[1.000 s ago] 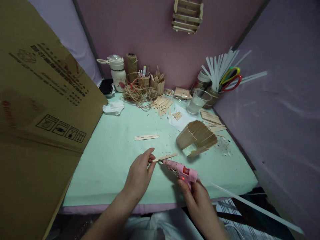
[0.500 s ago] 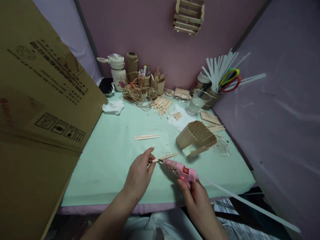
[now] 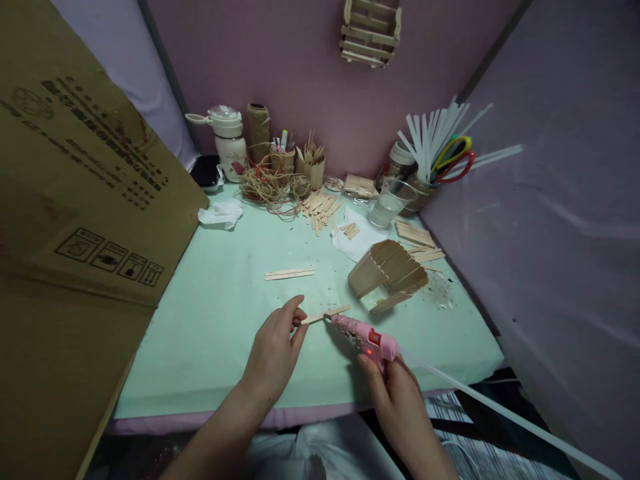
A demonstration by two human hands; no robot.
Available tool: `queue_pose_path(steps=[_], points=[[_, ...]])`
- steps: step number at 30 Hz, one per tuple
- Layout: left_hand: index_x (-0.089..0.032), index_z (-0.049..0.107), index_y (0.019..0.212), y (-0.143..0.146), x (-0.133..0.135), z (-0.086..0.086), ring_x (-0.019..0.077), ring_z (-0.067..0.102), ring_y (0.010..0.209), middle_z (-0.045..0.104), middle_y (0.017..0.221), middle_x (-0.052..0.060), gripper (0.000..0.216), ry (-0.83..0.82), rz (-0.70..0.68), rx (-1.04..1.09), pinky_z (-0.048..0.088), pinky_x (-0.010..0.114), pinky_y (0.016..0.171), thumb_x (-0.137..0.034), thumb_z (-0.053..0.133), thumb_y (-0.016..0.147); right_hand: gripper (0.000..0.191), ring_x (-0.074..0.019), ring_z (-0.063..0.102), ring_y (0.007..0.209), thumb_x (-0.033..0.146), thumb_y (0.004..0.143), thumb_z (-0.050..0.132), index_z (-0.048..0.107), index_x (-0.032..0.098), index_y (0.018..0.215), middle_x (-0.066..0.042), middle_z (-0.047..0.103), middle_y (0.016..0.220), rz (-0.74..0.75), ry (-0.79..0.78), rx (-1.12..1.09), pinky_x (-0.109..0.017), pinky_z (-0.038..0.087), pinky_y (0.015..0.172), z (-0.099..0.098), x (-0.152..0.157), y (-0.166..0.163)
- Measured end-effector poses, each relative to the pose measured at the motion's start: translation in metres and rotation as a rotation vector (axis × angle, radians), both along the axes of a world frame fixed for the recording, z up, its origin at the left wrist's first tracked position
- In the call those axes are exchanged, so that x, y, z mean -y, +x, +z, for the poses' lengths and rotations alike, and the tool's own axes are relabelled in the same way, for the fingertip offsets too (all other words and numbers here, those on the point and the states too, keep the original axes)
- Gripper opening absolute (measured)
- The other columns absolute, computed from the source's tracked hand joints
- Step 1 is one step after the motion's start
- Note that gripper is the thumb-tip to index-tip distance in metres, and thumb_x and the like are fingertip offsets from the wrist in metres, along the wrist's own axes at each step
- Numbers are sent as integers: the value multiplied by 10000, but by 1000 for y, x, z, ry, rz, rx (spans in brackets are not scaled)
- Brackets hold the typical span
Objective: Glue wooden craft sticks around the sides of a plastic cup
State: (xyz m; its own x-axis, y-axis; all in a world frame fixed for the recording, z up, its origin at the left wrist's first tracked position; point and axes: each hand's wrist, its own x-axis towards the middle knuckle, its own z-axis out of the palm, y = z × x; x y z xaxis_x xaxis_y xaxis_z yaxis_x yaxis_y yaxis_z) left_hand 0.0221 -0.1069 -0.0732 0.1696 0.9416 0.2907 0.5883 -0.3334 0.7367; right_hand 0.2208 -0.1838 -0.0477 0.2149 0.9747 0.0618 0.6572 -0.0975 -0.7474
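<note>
Between the thumb and fingers of my left hand (image 3: 274, 343) is one end of a popsicle stick (image 3: 341, 311), held just above the table. My right hand (image 3: 395, 393) is wrapped around the handle of a pink hot glue gun (image 3: 363, 335) with a small red light lit. The gun's nozzle meets the stick near its middle; any glue there is too small to make out. A long clear glue stick (image 3: 500, 400) trails from the gun's back. Beyond my left hand lie two popsicle sticks (image 3: 289, 274) side by side. A container built of popsicle sticks (image 3: 367, 273) lies tilted beyond the gun.
A large cardboard box (image 3: 100, 220) walls off the left. At the back are a bottle (image 3: 231, 150), tangled twine (image 3: 267, 187), loose sticks (image 3: 320, 208) and a plastic cup (image 3: 393, 203). Scissors (image 3: 455, 160) and white glue sticks (image 3: 433, 143) stand in a pot at right.
The glue gun's nozzle has moved right along the popsicle stick, from near my left fingertips to about its middle. My left hand keeps its hold. The whole view has shifted slightly.
</note>
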Motion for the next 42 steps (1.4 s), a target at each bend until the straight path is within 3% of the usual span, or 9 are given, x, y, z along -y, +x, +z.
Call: queue_pose_path(steps=[15,23,27,32,36,42], points=[[-220,499,1249,0,0,-2,158,671,811,704,903,11,350,18,4,3,563,312,785,-168,544,906,422,-283,718,885,485,904,455,685,149,1015,-138,752,938,-79,-7,70,-391,575,790,-1,-1,13],[-221,498,1249,0,0,0,153,669,797,704,901,4,352,17,3,-2,563,304,779,-167,544,904,391,-266,711,874,441,929,445,678,151,1048,-127,745,926,-48,38,127,-378,571,785,1,-3,16],[-226,502,1244,0,0,1,152,669,796,703,895,2,339,24,0,7,563,298,777,-185,538,910,334,-258,699,850,407,943,446,690,181,975,-111,733,871,-26,74,229,-365,565,776,2,-4,17],[-237,514,1239,0,0,2,152,664,797,701,904,3,329,-6,12,28,562,299,780,-204,521,911,347,-247,675,950,354,959,457,659,221,1208,-98,721,1042,-12,111,284,-362,547,821,4,1,21],[-236,530,1216,0,0,2,150,652,772,703,894,1,314,-39,27,64,561,306,774,-229,524,902,338,-258,687,912,443,928,519,706,222,1102,-92,743,973,-96,106,139,-372,551,819,12,11,25],[-231,540,1202,-1,0,5,137,632,717,703,884,-1,323,-94,57,118,559,299,741,-271,533,882,458,-194,661,739,597,832,620,703,164,953,-100,745,937,-409,187,-370,-287,527,644,22,18,34]])
